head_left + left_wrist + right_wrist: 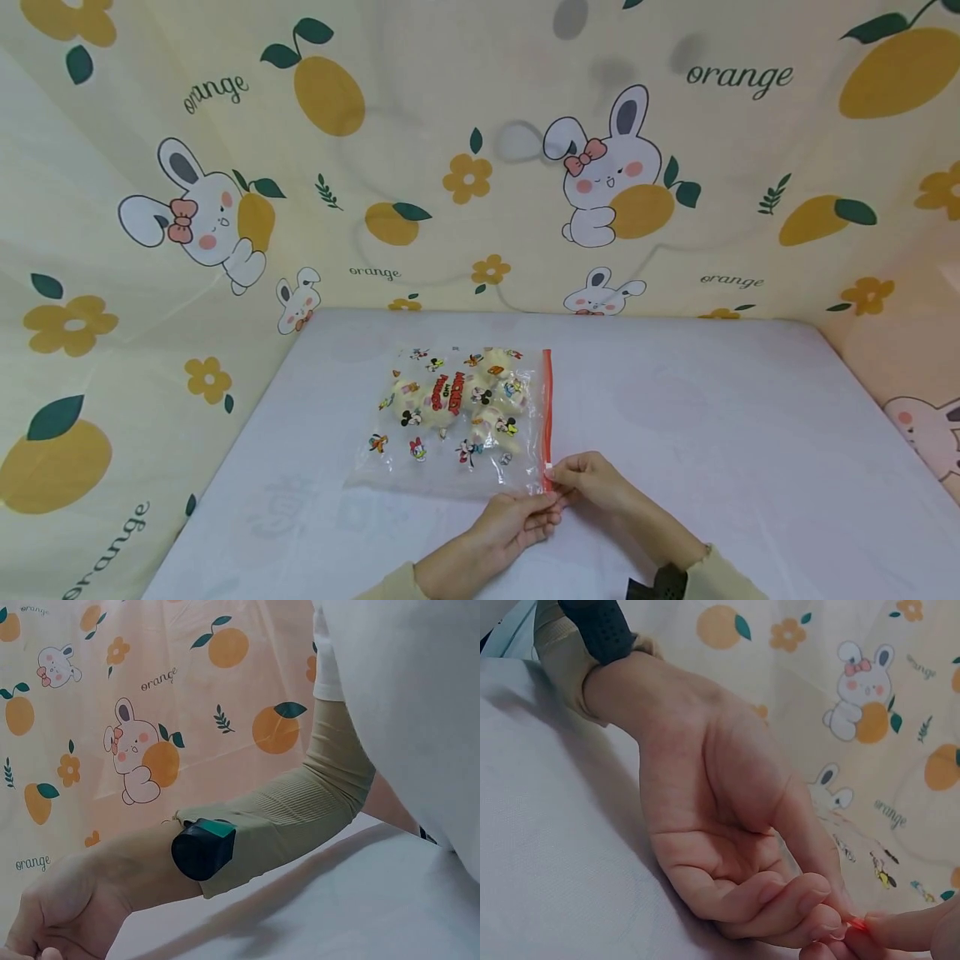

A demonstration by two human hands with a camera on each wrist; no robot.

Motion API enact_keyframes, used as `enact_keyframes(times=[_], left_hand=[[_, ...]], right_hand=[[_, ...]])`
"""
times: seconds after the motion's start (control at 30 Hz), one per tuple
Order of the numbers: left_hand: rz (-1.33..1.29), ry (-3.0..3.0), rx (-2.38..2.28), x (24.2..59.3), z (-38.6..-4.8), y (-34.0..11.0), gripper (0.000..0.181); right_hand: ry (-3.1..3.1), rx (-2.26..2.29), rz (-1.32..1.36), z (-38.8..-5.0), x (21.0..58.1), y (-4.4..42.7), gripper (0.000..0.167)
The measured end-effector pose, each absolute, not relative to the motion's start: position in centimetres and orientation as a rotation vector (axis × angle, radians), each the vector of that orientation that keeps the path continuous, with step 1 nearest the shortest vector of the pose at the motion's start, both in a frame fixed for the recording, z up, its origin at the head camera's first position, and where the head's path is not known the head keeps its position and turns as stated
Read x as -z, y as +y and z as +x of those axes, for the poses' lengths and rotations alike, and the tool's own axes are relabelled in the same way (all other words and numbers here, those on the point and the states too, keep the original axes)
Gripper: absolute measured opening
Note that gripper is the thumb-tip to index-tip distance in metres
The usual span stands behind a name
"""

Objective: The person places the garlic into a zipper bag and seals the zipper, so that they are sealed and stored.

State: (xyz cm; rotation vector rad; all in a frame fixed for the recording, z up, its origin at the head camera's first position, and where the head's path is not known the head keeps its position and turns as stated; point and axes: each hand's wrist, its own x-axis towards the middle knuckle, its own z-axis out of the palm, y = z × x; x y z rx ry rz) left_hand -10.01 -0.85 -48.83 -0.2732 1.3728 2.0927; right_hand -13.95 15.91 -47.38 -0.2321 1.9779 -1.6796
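Observation:
A clear zip bag point(427, 450), printed with cartoon figures and red lettering, lies flat on the table. Several pale, rounded objects point(495, 421) show inside, their kind unclear through the plastic. Its red zip strip point(547, 392) runs along the right side. At the near end of that strip, my left hand point(513, 521) pinches the corner. Just above it my right hand point(588, 479) pinches the strip beside a small white slider point(549, 468). In the right wrist view, a bit of red strip point(857, 924) shows between the fingertips of both hands.
A white-covered table point(697, 417) extends around the bag. Behind and beside it hangs a cloth point(420, 100) printed with rabbits and oranges. A dark device point(202, 849) is worn on the right wrist, over the edge of a beige sleeve point(292, 810).

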Motion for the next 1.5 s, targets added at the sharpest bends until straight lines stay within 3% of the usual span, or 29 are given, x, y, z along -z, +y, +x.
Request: enact_keyframes(times=[1.5], left_hand=[[-0.285, 1.405, -2.060, 48.6, -9.9, -1.0, 0.027]], right_hand=[[1.964, 1.729, -0.069, -16.2, 47.0, 15.8, 0.033]])
